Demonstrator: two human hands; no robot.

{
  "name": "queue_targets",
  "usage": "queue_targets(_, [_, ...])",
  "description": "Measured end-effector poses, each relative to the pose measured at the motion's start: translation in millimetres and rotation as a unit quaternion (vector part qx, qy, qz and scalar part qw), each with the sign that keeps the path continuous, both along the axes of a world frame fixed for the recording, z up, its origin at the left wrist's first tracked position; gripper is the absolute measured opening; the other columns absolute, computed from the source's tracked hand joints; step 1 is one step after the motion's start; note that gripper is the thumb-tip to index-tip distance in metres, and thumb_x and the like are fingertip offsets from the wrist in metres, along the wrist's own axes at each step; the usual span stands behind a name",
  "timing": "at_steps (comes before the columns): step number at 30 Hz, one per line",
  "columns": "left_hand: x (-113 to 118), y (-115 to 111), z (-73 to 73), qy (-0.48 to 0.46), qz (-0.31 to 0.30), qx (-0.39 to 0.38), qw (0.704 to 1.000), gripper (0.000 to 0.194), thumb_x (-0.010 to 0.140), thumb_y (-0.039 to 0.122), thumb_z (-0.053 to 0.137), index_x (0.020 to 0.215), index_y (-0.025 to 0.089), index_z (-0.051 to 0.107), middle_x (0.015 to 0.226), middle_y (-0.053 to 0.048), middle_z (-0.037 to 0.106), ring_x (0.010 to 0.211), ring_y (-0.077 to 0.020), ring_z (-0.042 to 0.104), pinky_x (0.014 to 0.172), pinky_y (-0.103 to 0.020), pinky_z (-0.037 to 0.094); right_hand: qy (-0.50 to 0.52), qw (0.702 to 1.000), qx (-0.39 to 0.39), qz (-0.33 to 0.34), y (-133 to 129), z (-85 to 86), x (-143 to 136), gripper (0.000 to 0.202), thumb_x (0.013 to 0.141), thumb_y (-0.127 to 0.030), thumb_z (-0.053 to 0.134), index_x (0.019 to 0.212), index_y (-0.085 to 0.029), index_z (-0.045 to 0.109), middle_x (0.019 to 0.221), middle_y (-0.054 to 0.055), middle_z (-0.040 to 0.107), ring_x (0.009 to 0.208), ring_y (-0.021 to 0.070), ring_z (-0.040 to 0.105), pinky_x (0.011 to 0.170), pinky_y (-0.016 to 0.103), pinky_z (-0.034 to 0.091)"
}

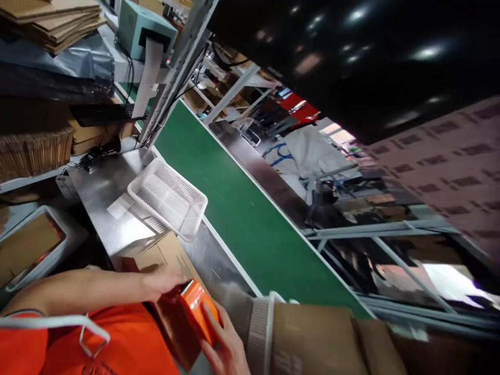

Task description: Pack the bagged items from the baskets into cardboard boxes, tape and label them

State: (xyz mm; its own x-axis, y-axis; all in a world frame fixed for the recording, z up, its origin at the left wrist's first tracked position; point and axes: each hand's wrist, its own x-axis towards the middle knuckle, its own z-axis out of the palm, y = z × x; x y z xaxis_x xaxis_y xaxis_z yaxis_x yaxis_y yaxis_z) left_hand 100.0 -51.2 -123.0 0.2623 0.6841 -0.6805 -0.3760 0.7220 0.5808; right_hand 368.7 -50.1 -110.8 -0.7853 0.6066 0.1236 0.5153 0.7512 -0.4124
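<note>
An open cardboard box [169, 253] stands on the metal table right in front of me, with its flap raised. My right hand [225, 338] is wrapped round a shiny orange package [198, 307] held at the box's opening. At the box's edge, beside the package's upper left end, is my left hand [166, 281]. Its fingers are bent and blurred, and what they touch is hard to make out. A white perforated basket [167, 198] sits on the table beyond the box.
Past the metal table [103, 192] runs a green conveyor belt [242, 208]. A label printer [146, 34] and stacked cardboard [50, 21] are at the upper left. Cardboard boxes [312, 338] stand at the lower right. A dark screen [351, 57] hangs above.
</note>
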Motion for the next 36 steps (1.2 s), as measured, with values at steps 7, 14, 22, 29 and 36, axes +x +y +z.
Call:
queue_targets(7, [-89.9, 35.0, 1.9, 0.172, 0.018, 0.106, 0.979, 0.029, 0.090, 0.027, 0.067, 0.063, 0.019, 0.067, 0.060, -0.003, 0.068, 0.055, -0.0164, 0.066, 0.052, -0.026, 0.049, -0.112, 0.986, -0.109, -0.056, 4.5, 16.2, 1.5, 0.057, 0.100, -0.039, 0.062, 0.156, -0.031, 0.056, 0.131, 0.012, 0.066, 0.117, 0.0254, 0.073, 0.100, 0.032, 0.061])
queue_targets(14, [-218.9, 63.8, -48.6, 0.270, 0.085, 0.073, 0.956, 0.023, 0.091, 0.026, 0.065, 0.076, 0.009, 0.069, 0.063, -0.006, 0.074, 0.052, -0.0120, 0.066, 0.049, -0.019, 0.041, -0.139, 0.983, -0.116, -0.032, 18.5, 24.7, -43.3, 0.069, 0.089, -0.020, 0.062, 0.157, -0.035, 0.056, 0.119, 0.011, 0.064, 0.104, 0.0261, 0.073, 0.093, 0.037, 0.063])
queue_targets(22, [-190.2, 46.2, -90.6, 0.263, 0.126, 0.069, 0.954, 0.027, 0.086, 0.035, 0.065, 0.070, 0.013, 0.066, 0.057, -0.003, 0.067, 0.045, -0.0104, 0.057, 0.046, -0.021, 0.040, -0.161, 0.980, -0.112, -0.023, 19.8, 24.4, -53.4, 0.086, 0.083, -0.011, 0.060, 0.163, -0.039, 0.045, 0.114, 0.009, 0.061, 0.099, 0.0263, 0.070, 0.090, 0.039, 0.062])
queue_targets(29, [-218.0, 43.6, -74.1, 0.348, 0.153, 0.158, 0.911, 0.039, 0.085, 0.052, 0.064, 0.084, 0.015, 0.074, 0.065, -0.002, 0.070, 0.054, -0.0117, 0.058, 0.055, -0.023, 0.046, -0.138, 0.987, -0.082, -0.015, 19.4, 18.2, -51.2, 0.082, 0.082, -0.014, 0.062, 0.160, -0.035, 0.050, 0.120, 0.011, 0.060, 0.103, 0.0266, 0.068, 0.089, 0.040, 0.061])
queue_targets(36, [-153.4, 24.1, -104.3, 0.380, 0.033, 0.107, 0.918, 0.039, 0.086, 0.053, 0.061, 0.070, 0.018, 0.068, 0.066, -0.005, 0.072, 0.064, -0.0199, 0.067, 0.061, -0.027, 0.052, -0.215, 0.973, -0.069, -0.037, 24.2, 25.4, -78.1, 0.078, 0.080, -0.016, 0.067, 0.155, -0.035, 0.057, 0.109, 0.010, 0.063, 0.090, 0.0257, 0.067, 0.081, 0.038, 0.058])
